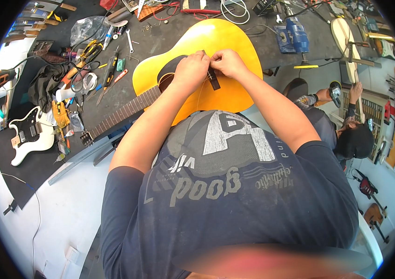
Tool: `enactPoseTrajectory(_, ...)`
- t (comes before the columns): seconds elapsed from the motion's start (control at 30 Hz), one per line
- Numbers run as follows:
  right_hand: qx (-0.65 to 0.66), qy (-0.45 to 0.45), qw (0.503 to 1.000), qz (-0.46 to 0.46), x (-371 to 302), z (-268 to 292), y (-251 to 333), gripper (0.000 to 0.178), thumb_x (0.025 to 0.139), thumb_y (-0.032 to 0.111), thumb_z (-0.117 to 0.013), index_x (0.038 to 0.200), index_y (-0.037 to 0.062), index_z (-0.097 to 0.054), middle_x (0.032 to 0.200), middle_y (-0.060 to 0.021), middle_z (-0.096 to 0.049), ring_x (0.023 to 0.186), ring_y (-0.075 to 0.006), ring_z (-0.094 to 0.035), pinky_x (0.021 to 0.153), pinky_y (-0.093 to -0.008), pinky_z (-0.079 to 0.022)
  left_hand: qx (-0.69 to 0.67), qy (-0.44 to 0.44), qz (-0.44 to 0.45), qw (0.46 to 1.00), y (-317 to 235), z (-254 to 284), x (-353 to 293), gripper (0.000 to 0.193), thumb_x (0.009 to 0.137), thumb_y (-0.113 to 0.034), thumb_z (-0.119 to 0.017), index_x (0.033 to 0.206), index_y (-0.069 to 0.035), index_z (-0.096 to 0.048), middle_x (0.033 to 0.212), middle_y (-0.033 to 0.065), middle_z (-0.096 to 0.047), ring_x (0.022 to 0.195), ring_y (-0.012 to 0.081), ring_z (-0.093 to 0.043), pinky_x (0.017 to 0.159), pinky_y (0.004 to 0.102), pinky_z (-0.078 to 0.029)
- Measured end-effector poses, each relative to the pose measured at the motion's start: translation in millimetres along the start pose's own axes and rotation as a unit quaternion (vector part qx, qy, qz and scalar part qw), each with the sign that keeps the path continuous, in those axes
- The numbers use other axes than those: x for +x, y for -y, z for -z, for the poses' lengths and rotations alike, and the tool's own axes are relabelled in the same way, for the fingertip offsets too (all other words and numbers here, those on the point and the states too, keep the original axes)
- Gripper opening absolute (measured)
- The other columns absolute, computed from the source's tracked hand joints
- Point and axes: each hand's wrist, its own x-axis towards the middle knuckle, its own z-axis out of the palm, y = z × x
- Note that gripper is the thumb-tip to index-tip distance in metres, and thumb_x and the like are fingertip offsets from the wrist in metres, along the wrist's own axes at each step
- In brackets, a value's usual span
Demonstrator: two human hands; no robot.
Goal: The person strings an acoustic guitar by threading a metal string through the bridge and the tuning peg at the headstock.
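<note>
A yellow acoustic guitar lies face up at the bench edge against my body, its fretted neck pointing to the lower left. My left hand rests over the top beside the dark bridge, fingers curled closed and partly covering the dark pickguard and the soundhole. On the other side of the bridge, my right hand is closed in a pinch, its fingertips close to the left ones. A thin guitar string curves down from near the fingers. Whatever the fingertips hold is hidden.
Pliers, screwdrivers, a wrench and a white electric guitar body lie on the left of the dark bench. A blue tool stands at the right. Beyond it, a co-worker handles a pale guitar body and a tool.
</note>
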Motion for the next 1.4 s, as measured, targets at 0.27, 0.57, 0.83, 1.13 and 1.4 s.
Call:
enactPoseTrajectory(0.27, 0.025, 0.009, 1.000, -0.003, 3, 3, -7, 0.019, 0.086, 0.015, -0.073, 0.093, -0.0031, -0.075, 0.076, -0.0112, -0.073, 0.065, -0.0172, -0.070, 0.060, -0.0318, -0.057, -0.085, -0.009, 0.095, 0.992, 1, 9, -8, 0.020, 0.089, -0.017, -0.066, 0.102, -0.002, -0.067, 0.101, 0.0184, -0.066, 0.093, 0.0368, -0.070, 0.078, 0.0460, -0.058)
enactPoseTrajectory(0.57, 0.032, 0.015, 0.999, -0.002, 4, 3, -8, 0.020, 0.087, 0.014, -0.072, 0.095, -0.0032, -0.075, 0.077, -0.0117, -0.072, 0.065, -0.0171, -0.070, 0.061, -0.0317, -0.057, -0.014, -0.077, -0.010, 0.997, 0, 3, -5, 0.009, 0.085, -0.009, -0.066, 0.091, -0.002, -0.067, 0.089, 0.0144, -0.065, 0.082, 0.0335, -0.069, 0.071, 0.0461, -0.057)
enactPoseTrajectory(0.83, 0.035, 0.012, 0.999, 0.015, 5, 3, -13, 0.020, 0.087, 0.015, -0.072, 0.094, -0.0030, -0.076, 0.076, -0.0114, -0.073, 0.065, -0.0176, -0.070, 0.062, -0.0324, -0.058, -0.008, 0.020, 0.016, 1.000, -2, 4, -1, 0.011, 0.086, -0.008, -0.063, 0.094, -0.002, -0.068, 0.100, 0.0152, -0.069, 0.089, 0.0321, -0.072, 0.075, 0.0438, -0.060)
enactPoseTrajectory(1.13, -0.049, -0.002, 0.999, 0.019, -3, 4, 4, 0.019, 0.085, 0.016, -0.074, 0.087, -0.0028, -0.075, 0.073, -0.0131, -0.073, 0.062, -0.0183, -0.070, 0.060, -0.0329, -0.056, -0.051, -0.047, 0.022, 0.997, 1, -10, -1, 0.011, 0.084, -0.013, -0.069, 0.087, -0.003, -0.068, 0.088, 0.0148, -0.067, 0.079, 0.0362, -0.070, 0.069, 0.0475, -0.058)
enactPoseTrajectory(1.4, -0.045, 0.027, 0.996, -0.077, 2, 9, 20, 0.014, 0.086, 0.013, -0.076, 0.088, -0.0011, -0.074, 0.071, -0.0106, -0.073, 0.058, -0.0161, -0.068, 0.055, -0.0314, -0.057, -0.062, 0.045, 0.092, 0.993, -4, 9, -1, 0.020, 0.095, -0.018, -0.057, 0.097, -0.001, -0.066, 0.087, 0.0197, -0.072, 0.081, 0.0388, -0.072, 0.072, 0.0512, -0.058)
